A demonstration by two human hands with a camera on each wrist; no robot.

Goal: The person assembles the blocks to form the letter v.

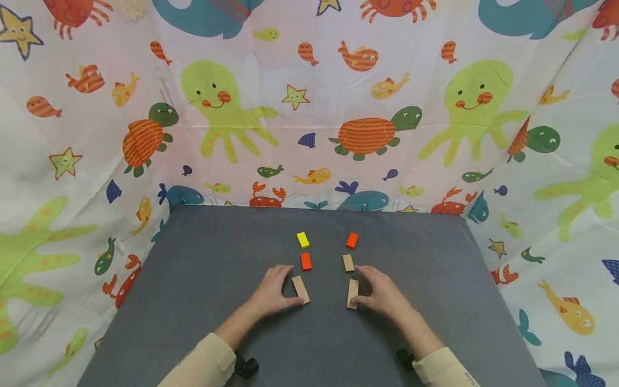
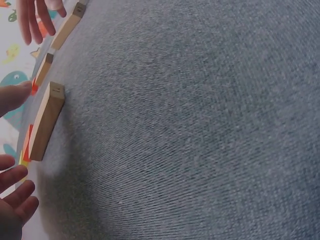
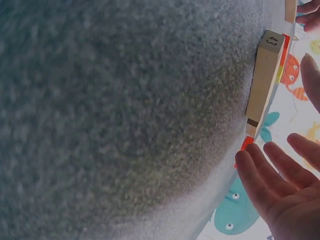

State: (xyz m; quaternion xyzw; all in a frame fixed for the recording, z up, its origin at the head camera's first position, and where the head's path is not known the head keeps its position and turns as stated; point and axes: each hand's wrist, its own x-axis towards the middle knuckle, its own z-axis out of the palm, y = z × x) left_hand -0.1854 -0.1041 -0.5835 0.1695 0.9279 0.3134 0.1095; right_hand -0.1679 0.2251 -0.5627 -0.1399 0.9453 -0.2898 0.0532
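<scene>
The left hand (image 1: 272, 293) is spread beside a long, pale wooden block (image 1: 301, 289), the right hand (image 1: 385, 293) likewise beside a matching pale wooden block (image 1: 353, 287); pinching both ends squarely should prevent twisting.

The head view's bottom edge cuts off the left sleeve (image 1: 203, 363) at seven o'clock and the right sleeve (image 1: 442, 368) at five, while the right hand (image 1: 384, 295) hides part of one long block (image 1: 353, 288). In the left wrist view, the left hand (image 2: 18, 197) runs off the edge at eight o'clock, and the mark (image 2: 58, 89) on the other long block (image 2: 47, 120) is too small to read. In the right wrist view, the cloth (image 3: 100, 120) at nine o'clock is blurred and the yellow block (image 3: 280, 74) toward two is mostly hidden.
</scene>
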